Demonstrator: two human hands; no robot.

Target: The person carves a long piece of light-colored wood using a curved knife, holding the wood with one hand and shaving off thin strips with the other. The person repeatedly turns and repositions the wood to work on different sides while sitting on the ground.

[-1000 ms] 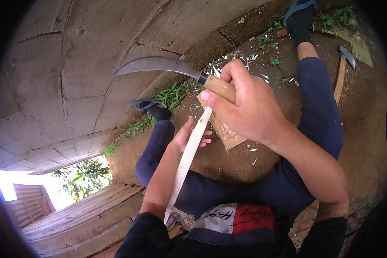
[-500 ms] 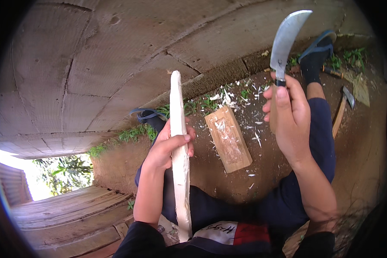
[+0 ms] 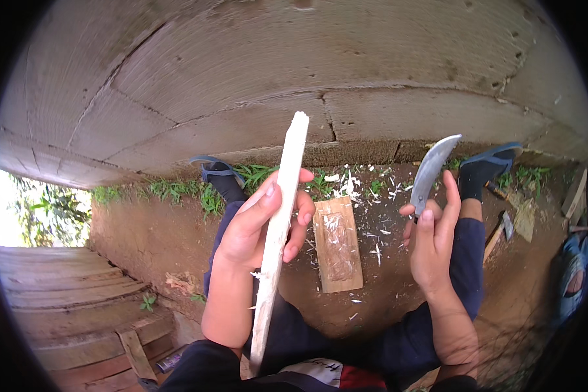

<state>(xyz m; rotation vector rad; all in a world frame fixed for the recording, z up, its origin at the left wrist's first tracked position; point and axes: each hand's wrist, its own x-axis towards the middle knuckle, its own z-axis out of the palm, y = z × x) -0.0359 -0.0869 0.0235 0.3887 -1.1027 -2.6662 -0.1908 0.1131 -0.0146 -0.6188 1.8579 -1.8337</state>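
A long, pale whittled wooden stick (image 3: 282, 209) slants upward through my left hand (image 3: 245, 232), thumb on one side and fingers round the other. Its lower end reaches down over my lap, and rough splinters stick out along its lower edge. In my right hand (image 3: 431, 258) is a curved knife (image 3: 430, 171), its blade pointing up and apart from the stick. My right index finger stretches up beside the blade, while the palm hides most of the handle. Between my feet a rectangular wooden block (image 3: 341, 285) with a shallow hollow lies on the dirt, shavings in the hollow.
White wood shavings (image 3: 347, 185) are scattered around the block. A wall of large slabs (image 3: 255, 124) rises beyond my sandalled feet. A wooden-handled tool with a metal head (image 3: 507, 225) lies right of my right leg. Wooden planks (image 3: 65, 287) are at the left.
The stick has turned, its top now leaning right and its surface rolled in my left hand. My right hand and knife have dropped lower, and the index finger has straightened. The view has shifted.
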